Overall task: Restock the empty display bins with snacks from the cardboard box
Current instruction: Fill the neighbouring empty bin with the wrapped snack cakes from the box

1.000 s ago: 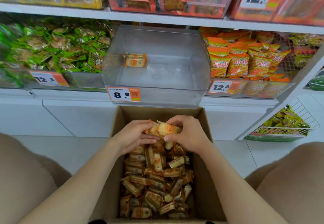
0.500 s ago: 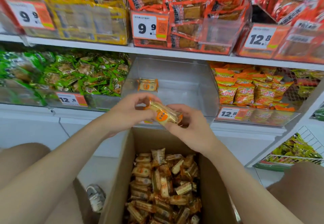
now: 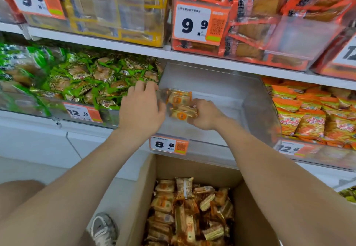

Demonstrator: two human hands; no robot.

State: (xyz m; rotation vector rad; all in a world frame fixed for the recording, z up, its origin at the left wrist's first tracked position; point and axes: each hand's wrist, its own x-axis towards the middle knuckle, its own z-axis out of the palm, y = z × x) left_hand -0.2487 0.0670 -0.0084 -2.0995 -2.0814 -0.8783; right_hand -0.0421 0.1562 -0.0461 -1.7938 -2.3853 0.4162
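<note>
Fingers (image 3: pixel 198 104) of the right hand (image 3: pixel 207 115) curl round an orange-and-cream snack pack (image 3: pixel 182 114), holding it inside the clear display bin (image 3: pixel 221 83), over the bin's floor and near its left wall. A second pack (image 3: pixel 180 97) of the same kind sits just behind it, toward the back left corner. The left hand (image 3: pixel 142 109) reaches in at the bin's left wall with its back to the camera, fingers loosely spread and slightly bent. Its palm is hidden, so whether it has hold of anything cannot be told. Both forearms stretch forward and up from the open cardboard box (image 3: pixel 146 184), which stands below the bin's front edge, beneath the 8.8 price tag (image 3: pixel 168 145), and is full of matching packs.

The step in hand appears to be setting the pack down. With the bin nearly bare, the restock looks barely begun. It would go best if the pack is lowered to the bin's floor before the fingers let go and is laid flat toward the back corner, so that later handfuls fill forward to the front edge. Wrists need to stay clear of the left wall and of the shelf edge (image 3: pixel 212 60) above.
</note>
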